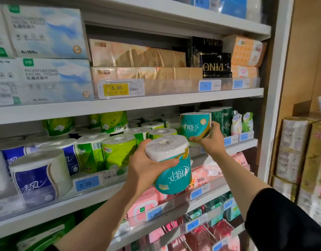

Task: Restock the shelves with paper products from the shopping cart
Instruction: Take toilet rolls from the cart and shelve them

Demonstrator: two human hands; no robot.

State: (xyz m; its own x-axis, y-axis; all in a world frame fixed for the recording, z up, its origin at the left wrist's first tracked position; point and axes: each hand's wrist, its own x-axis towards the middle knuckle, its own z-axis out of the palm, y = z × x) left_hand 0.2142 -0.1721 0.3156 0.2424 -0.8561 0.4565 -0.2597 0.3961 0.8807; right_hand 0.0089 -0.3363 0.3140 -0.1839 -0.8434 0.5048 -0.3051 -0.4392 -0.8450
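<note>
My left hand (144, 163) grips a teal-wrapped toilet paper roll (169, 164), held tilted in front of the middle shelf (246, 142). My right hand (209, 139) reaches further in and holds a second teal roll (194, 125) upright at the shelf's right part, fingers under its base and thumb at its side. Green-wrapped rolls (118, 151) and blue-wrapped rolls (40, 176) fill the same shelf to the left. The shopping cart is out of view.
Facial tissue packs (47, 33) and beige, black and orange packs (215, 64) fill the shelf above. Pink packets (201, 174) sit on lower shelves. Dark green rolls (223, 122) stand right of the teal one. Stacked cartons (301, 160) stand at the right.
</note>
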